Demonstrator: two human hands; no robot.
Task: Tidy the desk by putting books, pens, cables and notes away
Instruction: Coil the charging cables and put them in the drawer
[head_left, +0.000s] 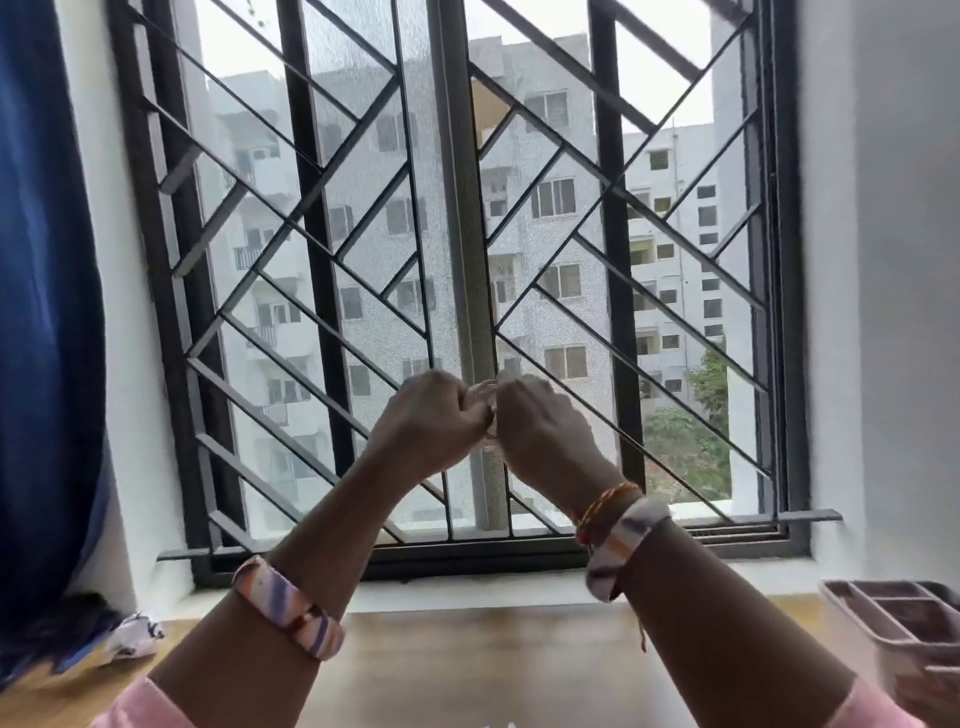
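Both my hands are raised in front of the window, above the wooden desk. My left hand and my right hand meet with fingers curled, and together they hold a small, thin, pale object between them. It is blurred and mostly hidden by the fingers, so I cannot tell what it is. No books or pens are in view.
A pinkish divided organiser tray stands at the desk's right edge. A crumpled white paper lies at the left, beside a dark blue curtain. The barred window is straight ahead above the sill.
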